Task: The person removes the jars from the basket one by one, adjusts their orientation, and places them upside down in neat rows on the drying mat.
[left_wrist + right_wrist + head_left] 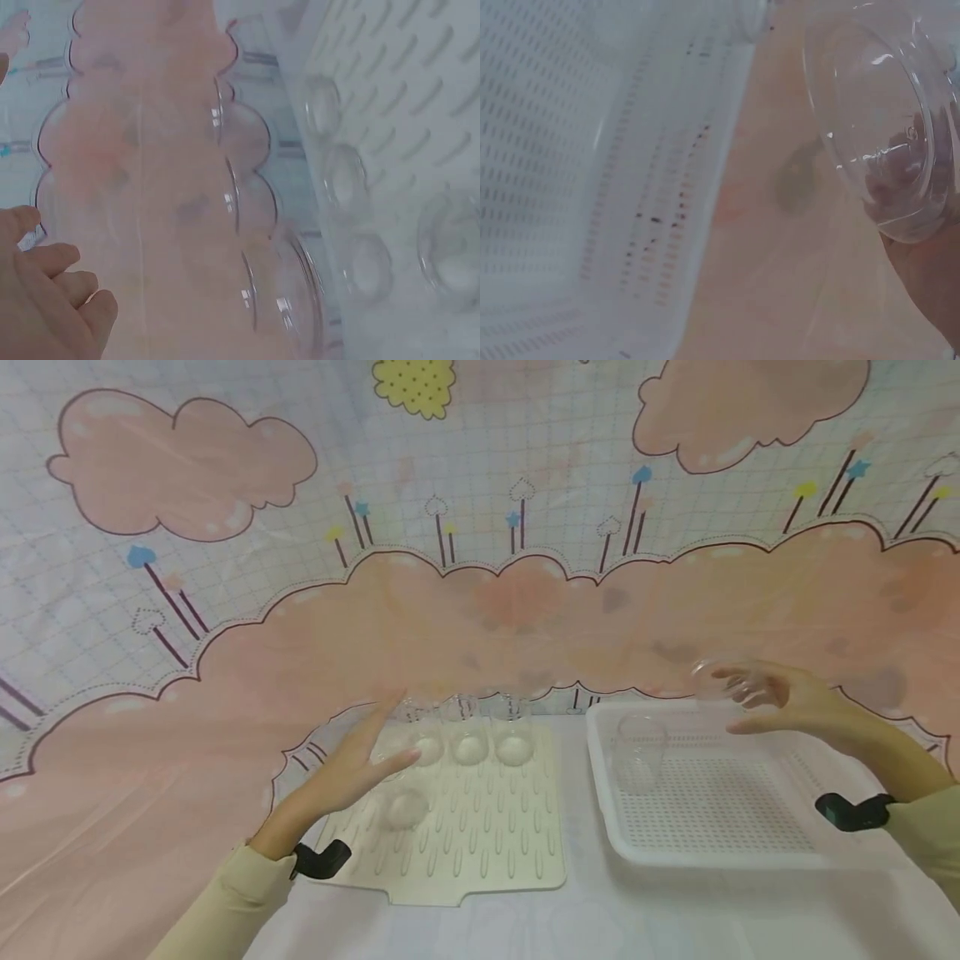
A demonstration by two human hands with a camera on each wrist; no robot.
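My right hand (780, 697) holds a clear plastic cup (716, 681) up above the back of a white basket; the right wrist view shows this cup (877, 112) with fingers behind its wall. My left hand (356, 772) is over the left side of a cream draining mat (487, 843), thumb and fingers spread apart. In the left wrist view the fingers (90, 315) are loosely bent and clear of the cups. Several clear cups (515, 735) stand in a row along the mat's back edge. Another clear cup (407, 810) stands in front of that row.
The white perforated basket (615, 839) sits right of the mat on a white table surface (525, 931). Inside its left end is a clear cup (640, 756). A patterned pink cloth (525, 618) rises behind everything.
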